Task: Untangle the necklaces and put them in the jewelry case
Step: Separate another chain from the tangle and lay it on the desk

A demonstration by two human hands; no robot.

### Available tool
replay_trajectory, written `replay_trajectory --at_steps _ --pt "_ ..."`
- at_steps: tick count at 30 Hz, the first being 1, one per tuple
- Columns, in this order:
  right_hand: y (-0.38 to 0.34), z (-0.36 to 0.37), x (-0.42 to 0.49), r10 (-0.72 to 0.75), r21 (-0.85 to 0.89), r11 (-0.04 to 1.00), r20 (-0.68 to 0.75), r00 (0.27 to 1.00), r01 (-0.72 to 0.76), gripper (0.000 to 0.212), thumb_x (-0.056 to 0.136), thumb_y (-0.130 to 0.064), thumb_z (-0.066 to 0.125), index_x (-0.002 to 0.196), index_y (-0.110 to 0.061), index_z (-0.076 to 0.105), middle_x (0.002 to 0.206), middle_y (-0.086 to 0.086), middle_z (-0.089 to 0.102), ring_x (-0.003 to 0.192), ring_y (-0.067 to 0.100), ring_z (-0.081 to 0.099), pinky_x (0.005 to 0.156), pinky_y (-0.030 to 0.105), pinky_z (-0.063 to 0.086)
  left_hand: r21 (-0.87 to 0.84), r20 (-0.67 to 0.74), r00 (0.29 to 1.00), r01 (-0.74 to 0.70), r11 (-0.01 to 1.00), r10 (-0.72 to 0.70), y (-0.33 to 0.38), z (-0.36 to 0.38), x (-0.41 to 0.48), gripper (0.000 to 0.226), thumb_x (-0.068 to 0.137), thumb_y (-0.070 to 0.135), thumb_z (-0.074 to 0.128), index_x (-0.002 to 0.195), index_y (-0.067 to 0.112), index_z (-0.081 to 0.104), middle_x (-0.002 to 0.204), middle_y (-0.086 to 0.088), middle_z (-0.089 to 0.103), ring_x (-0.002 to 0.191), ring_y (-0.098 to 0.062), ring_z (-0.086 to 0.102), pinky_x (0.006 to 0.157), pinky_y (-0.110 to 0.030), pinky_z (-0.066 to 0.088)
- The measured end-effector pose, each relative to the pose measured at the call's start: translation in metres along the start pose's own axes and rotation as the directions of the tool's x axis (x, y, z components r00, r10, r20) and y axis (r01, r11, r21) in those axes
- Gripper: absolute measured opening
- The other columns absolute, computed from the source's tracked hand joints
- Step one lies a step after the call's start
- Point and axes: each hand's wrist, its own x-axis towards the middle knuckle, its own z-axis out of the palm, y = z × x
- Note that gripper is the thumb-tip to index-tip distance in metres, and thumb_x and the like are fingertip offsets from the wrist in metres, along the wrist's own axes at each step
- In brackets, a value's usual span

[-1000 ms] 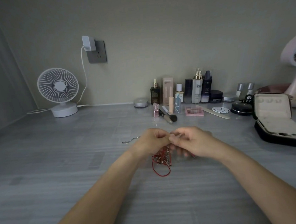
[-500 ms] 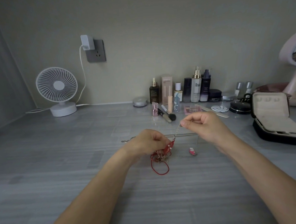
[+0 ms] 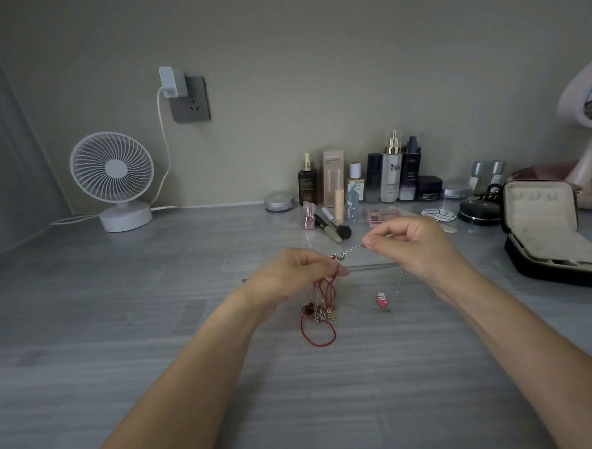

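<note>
Fingertips (image 3: pixel 370 243) of R hand (image 3: pixel 416 249) pinch silver chain (image 3: pixel 352 250), taut down-left to red tangle (image 3: pixel 321 310) pinched by L hand (image 3: pixel 290 276); jewelry case (image 3: pixel 542 232) sits right, nearer R hand.

A large letter "H" is made out at the top of the label on the tall white bottle w/ gold pump top (image 3: pixel 393 176); dark characters are printed below it, prob. Chinese, too small to be read. A short line of pale capitals is seen on the dark purple bottle w/ black cap (image 3: pixel 411 175), approx. "L'ORE…", not read w/ certainty. Small pale print is carried by the dark brown dropper bottle w/ gold cap (image 3: pixel 307 186), the tall pink carton (image 3: pixel 333 177), the small cream bottle w/ white cap (image 3: pixel 355 182) and the low black jar (image 3: pixel 430 187); all illegible at this res.
</note>
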Motion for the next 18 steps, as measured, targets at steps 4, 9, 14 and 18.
replay_trajectory --at_steps 4,9,14,18 --pt "0.003 0.003 -0.001 -0.005 -0.03 1.0 0.085 0.996 0.007 0.012 0.078 -0.014 0.071 0.071 -0.024 0.07 0.076 0.003 0.072 0.07 0.012 0.062 0.076 0.023 0.05 -0.024 -0.023 1.0 -0.015 1.0 0.015 0.001 -0.001 0.0 0.014 0.089 0.023 0.057 0.084 0.023 0.07 0.085 0.013 0.069 0.075 0.009 0.058 0.062 -0.004 0.04" --pt "0.002 0.007 -0.002 -0.041 -0.032 0.999 0.115 0.993 0.045 0.003 0.079 -0.014 0.069 0.078 -0.017 0.071 0.086 0.021 0.071 0.072 0.024 0.062 0.072 0.023 0.052 -0.028 -0.023 0.999 -0.04 0.999 0.039 -0.003 0.004 0.003 0.012 0.088 0.022 0.059 0.08 0.02 0.068 0.072 0.004 0.063 0.065 -0.003 0.053 0.064 -0.01 0.041" --pt "0.003 0.01 -0.002 -0.096 -0.021 0.995 0.106 0.99 0.099 0.007 0.077 -0.018 0.07 0.075 -0.025 0.07 0.08 0.03 0.067 0.06 0.03 0.052 0.071 0.037 0.05 0.029 -0.028 0.998 -0.06 0.998 0.06 -0.004 0.006 0.003 0.013 0.088 0.022 0.059 0.087 0.015 0.07 0.061 0.006 0.057 0.057 -0.003 0.051 0.063 -0.011 0.042" --pt "0.009 0.011 0.0 -0.089 -0.027 0.996 0.063 0.994 0.09 0.006 0.077 -0.018 0.071 0.074 -0.023 0.071 0.054 0.009 0.056 0.048 0.011 0.04 0.058 0.026 0.039 0.05 0.036 0.998 -0.061 0.997 0.059 -0.002 0.01 0.0 0.013 0.088 0.02 0.059 0.088 0.013 0.07 0.07 0.004 0.062 0.061 -0.003 0.053 0.069 -0.016 0.045"
